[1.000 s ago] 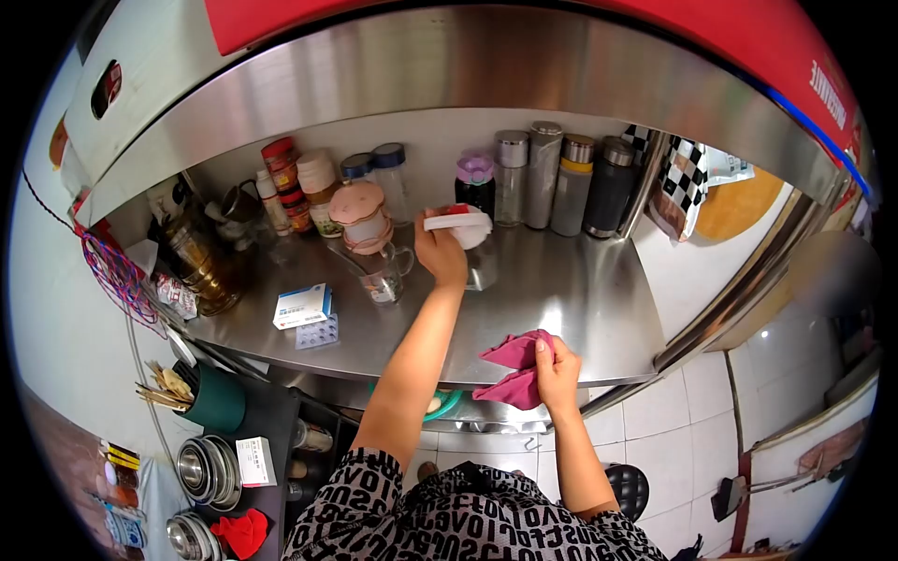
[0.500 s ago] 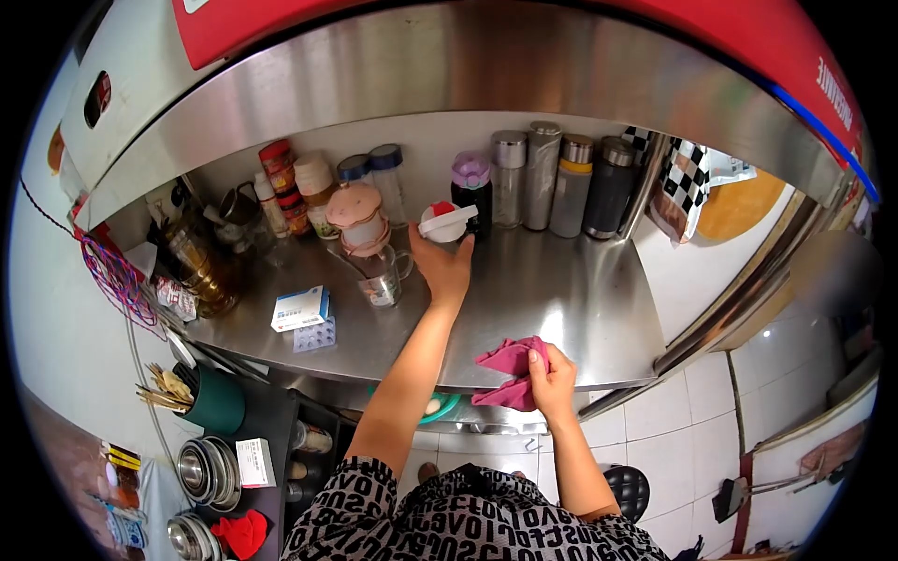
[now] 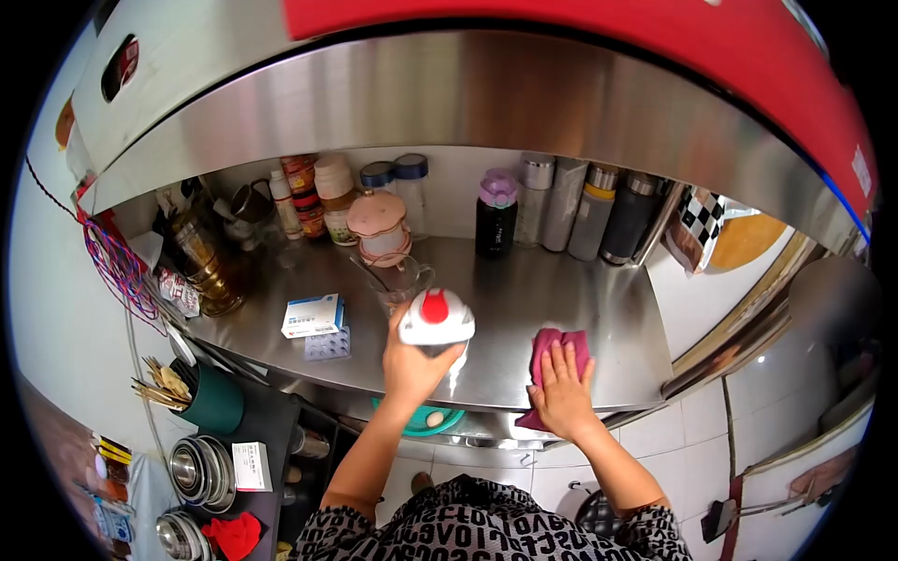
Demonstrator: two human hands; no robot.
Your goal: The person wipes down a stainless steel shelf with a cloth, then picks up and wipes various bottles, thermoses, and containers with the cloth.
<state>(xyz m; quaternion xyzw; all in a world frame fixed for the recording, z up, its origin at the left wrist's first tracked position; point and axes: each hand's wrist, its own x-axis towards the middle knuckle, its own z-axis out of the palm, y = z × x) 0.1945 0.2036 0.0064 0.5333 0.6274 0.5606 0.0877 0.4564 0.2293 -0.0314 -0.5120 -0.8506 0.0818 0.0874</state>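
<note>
My left hand point(image 3: 416, 369) is closed around a bottle with a white lid and a red button point(image 3: 437, 318), held above the front part of the steel shelf; its body is mostly hidden beneath the lid. Spread fingers of my right hand point(image 3: 565, 393) lie flat on a crumpled magenta cloth point(image 3: 559, 346), pressing it to the shelf near the front right edge. Behind my left hand, a glass mug point(image 3: 402, 276) stands in front of a pink lidded pot point(image 3: 379, 224). A black bottle with a purple lid point(image 3: 497, 215) stands at the back.
Several tall bottles point(image 3: 589, 210) line the back right of the steel shelf point(image 3: 505, 299). A medicine box point(image 3: 313, 316) and blister pack point(image 3: 327, 343) lie left. Jars point(image 3: 334, 187) stand at the back left. Below are a green basket point(image 3: 449, 421) and stacked metal bowls point(image 3: 201, 472).
My left hand has brought the white-lidded bottle from the back of the shelf toward the front. My right hand has gone from gripping the cloth to pressing it flat on the shelf.
</note>
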